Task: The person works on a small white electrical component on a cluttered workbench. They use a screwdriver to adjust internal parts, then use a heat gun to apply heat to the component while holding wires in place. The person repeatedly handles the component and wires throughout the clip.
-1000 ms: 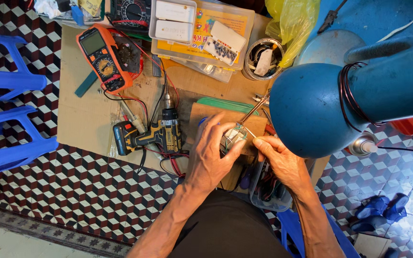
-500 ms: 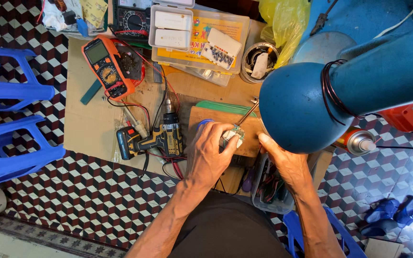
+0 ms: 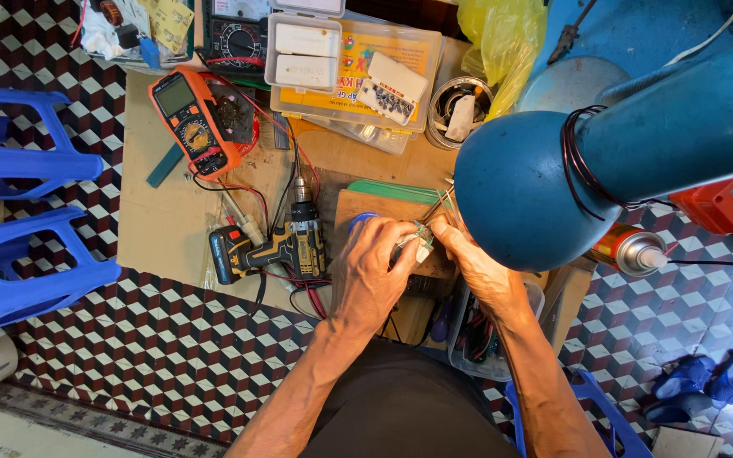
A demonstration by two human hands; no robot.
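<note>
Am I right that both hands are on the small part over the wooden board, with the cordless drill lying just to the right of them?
Not quite. The head view shows the left hand and right hand meeting on the small part over the wooden board, but the cordless drill lies to their left, not their right.

- An orange multimeter (image 3: pixel 195 121) lies on the cardboard-topped bench (image 3: pixel 156 229), red leads trailing.
- A cordless drill (image 3: pixel 275 247) rests just below it.
- Clear plastic parts boxes (image 3: pixel 358 72) sit at the far edge.
- Blue plastic stools (image 3: pixel 19 220) stand on the patterned floor (image 3: pixel 129 356).
- A yellow bag (image 3: pixel 502 34) hangs beside a blue lamp shade (image 3: pixel 528 195).
</note>
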